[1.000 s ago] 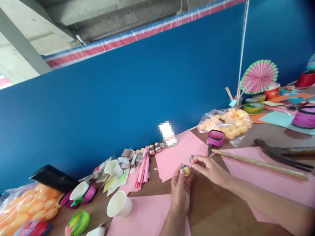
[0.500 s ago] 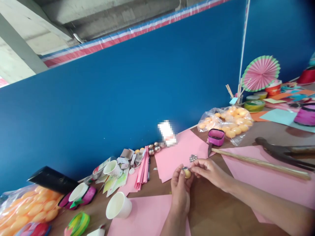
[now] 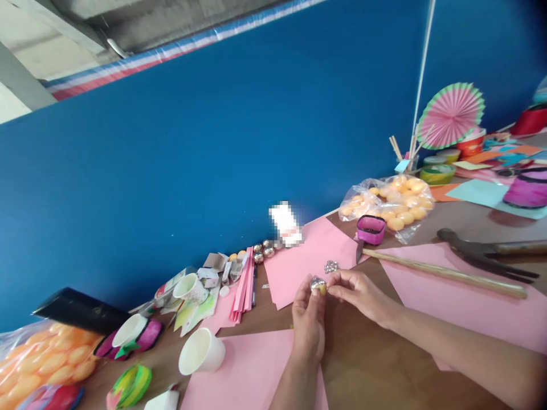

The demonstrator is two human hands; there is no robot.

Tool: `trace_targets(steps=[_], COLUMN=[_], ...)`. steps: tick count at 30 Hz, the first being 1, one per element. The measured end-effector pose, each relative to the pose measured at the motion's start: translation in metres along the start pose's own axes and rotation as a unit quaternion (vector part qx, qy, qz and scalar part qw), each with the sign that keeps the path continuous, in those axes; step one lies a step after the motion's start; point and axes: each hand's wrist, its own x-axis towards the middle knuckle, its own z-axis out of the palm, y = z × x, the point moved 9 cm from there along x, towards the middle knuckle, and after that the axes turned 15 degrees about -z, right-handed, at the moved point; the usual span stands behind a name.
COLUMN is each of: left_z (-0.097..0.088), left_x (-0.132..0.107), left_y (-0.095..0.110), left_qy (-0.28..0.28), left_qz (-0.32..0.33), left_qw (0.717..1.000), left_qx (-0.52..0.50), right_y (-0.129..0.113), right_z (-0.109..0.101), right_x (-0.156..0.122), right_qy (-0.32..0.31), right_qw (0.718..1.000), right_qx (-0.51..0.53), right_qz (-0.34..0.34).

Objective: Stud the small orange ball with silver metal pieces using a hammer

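Between the thumb and fingers of my left hand (image 3: 310, 319) sits a small yellow ball (image 3: 322, 290), its upper side covered with shiny silver pieces. My right hand (image 3: 361, 296) is closed in a pinch at the ball's right side; whatever may be between those fingertips is too small to make out. Just beyond the hands, a little pile of silver pieces (image 3: 331, 266), which look like thumbtacks, lies on a pink paper sheet (image 3: 299, 262). Several silvery balls (image 3: 258, 257) rest past the sheet's left corner, by the blue wall.
To the right lie a hammer (image 3: 474, 253), a long wooden-handled tool (image 3: 444, 273) and a small purple container (image 3: 371, 230). Bagged yellow balls (image 3: 405, 216) are behind them. A white paper cup (image 3: 201, 352) stands at left, near folded pink strips (image 3: 242, 287) and a black object (image 3: 81, 310).
The ball has turned in my left hand, so more of its silver side shows and less yellow. My right hand stays pinched beside it. The whole view has shifted slightly.
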Motion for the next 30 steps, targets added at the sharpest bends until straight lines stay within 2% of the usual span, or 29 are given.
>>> trace_targets(steps=[6, 11, 20, 30], left_z=[0.0, 0.0011, 0.0003, 0.001], left_x=[-0.0009, -0.0016, 0.0, -0.0015], left_y=[-0.0002, -0.0013, -0.0024, -0.0009], left_qy=[0.006, 0.004, 0.005, 0.006], left_qz=[-0.001, 0.006, 0.006, 0.013], left_qw=[1.0, 1.0, 0.999, 0.998], left_qx=[0.007, 0.028, 0.041, 0.059], right_y=[-0.006, 0.0005, 0.001, -0.0013], right_z=[-0.0049, -0.0019, -0.0023, -0.0028], right_x=[0.0018, 0.0006, -0.0002, 0.0009], right_qy=[0.013, 0.0, 0.003, -0.004], right_qw=[0.999, 1.0, 1.0, 0.999], right_qx=[-0.034, -0.025, -0.028, -0.032], right_qz=[-0.028, -0.003, 0.003, -0.023])
